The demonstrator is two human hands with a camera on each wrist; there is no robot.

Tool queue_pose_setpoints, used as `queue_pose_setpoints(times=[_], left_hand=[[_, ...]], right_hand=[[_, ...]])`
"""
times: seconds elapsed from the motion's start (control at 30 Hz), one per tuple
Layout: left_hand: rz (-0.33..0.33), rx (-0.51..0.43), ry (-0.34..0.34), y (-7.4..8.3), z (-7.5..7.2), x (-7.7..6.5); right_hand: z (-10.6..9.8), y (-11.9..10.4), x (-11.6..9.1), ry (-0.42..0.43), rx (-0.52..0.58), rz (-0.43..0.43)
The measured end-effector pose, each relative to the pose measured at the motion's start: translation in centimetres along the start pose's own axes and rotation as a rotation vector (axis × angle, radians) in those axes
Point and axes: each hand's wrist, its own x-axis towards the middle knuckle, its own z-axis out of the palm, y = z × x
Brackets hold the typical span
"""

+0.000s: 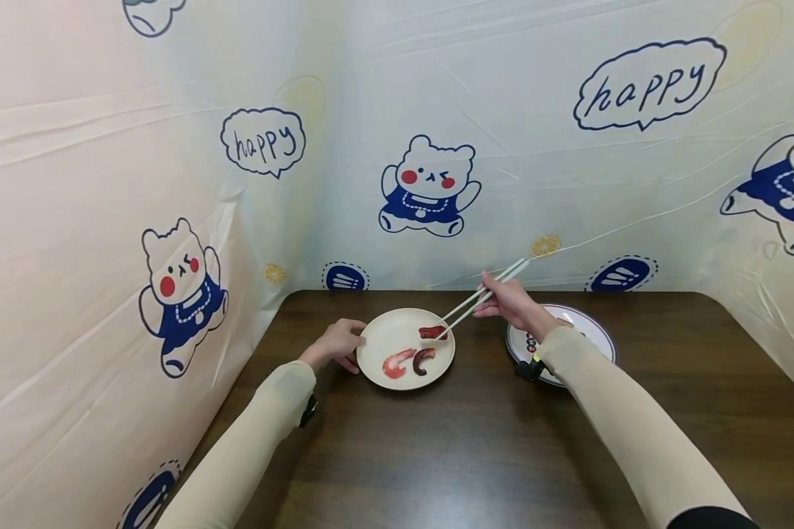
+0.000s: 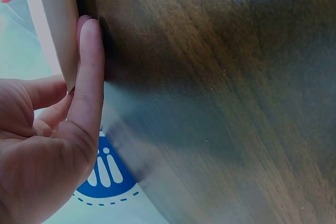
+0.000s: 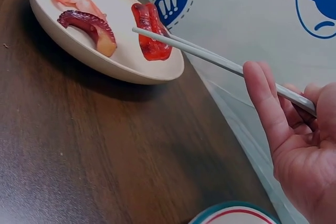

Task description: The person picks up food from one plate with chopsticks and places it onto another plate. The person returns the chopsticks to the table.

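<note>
My left hand (image 1: pixel 339 342) holds the rim of a cream plate (image 1: pixel 378 334) at its left side. In the left wrist view, the fingers (image 2: pixel 90 72) lie along the plate's outer side. My right hand (image 1: pixel 511 301) grips a pair of pale chopsticks (image 1: pixel 483 292) slanting down to the plate. Their tips are at a glossy red piece of meat (image 3: pixel 153 45), with one stick crossing in front of it; whether it is lifted, I cannot tell. A pink shrimp (image 1: pixel 397 364) and a dark curled octopus tentacle (image 1: pixel 423 360) lie nearer the plate's front.
Beneath my right wrist is a white plate (image 1: pixel 598 339) with a dark rim and printed marks, partly hidden by the sleeve. The brown wooden table (image 1: pixel 410 455) meets a pale printed curtain (image 1: pixel 344 184) at its back and left.
</note>
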Motion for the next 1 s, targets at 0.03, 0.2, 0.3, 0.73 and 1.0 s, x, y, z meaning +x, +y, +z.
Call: queue_pose_setpoints(times=[0.03, 0.2, 0.3, 0.73, 1.0], left_hand=[[0.003, 0.001, -0.001, 0.0, 0.0, 0.0], [0.01, 0.003, 0.001, 0.1, 0.0, 0.0], [0.009, 0.008, 0.002, 0.1, 0.1, 0.1], [0.005, 0.005, -0.002, 0.0, 0.0, 0.3], [0.004, -0.006, -0.002, -0.1, 0.0, 0.1]], right_hand=[[0.1, 0.1, 0.0, 0.001, -0.001, -0.002], [0.5, 0.5, 0.0, -0.003, 0.002, -0.018], [0.7, 0.7, 0.0, 0.004, 0.008, -0.017], [1.3, 1.6, 0.0, 0.041, -0.002, -0.012], [1.9, 2.0, 0.0, 0.064, -0.009, -0.009]])
